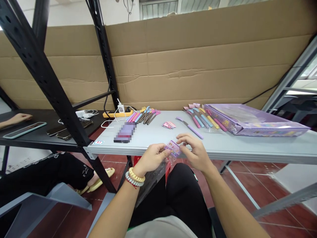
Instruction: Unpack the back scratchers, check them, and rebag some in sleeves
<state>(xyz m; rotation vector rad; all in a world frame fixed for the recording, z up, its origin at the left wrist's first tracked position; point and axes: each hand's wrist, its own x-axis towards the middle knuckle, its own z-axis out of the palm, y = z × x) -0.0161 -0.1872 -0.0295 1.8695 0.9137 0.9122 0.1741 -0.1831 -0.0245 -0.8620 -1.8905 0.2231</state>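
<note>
Two bare hands meet over the person's lap, just in front of the near edge of a pale grey table (260, 147), around a small purple printed card (173, 148) with clear, crinkled plastic (170, 159) hanging below it. The left hand (153, 158) pinches the card's left side between thumb and fingers, probably to steady it; the right hand (195, 150) has curled fingers at its right edge, though whether they grip or only touch cannot be told. Holding it low and close seems to keep the small card in easy sight. Beyond, one slim lilac stick (192, 129) lies slantwise, within easy reach, beside a small pile of pink printed cards (169, 125). Farther left, a row of slim sticks with coloured handles and splayed tips (143, 116) lies side by side, apparently for easy picking. On the right, several plastic-wrapped coloured sticks (205, 119) rest against a large, flat purple box (264, 127), which takes up much of that end. A dark, pixel-blurred rectangular object (125, 132) occupies the left, near a yellow power strip (117, 114), and a black metal post (56, 82) partly blocks the view of a neighbour's hand (22, 117).
</note>
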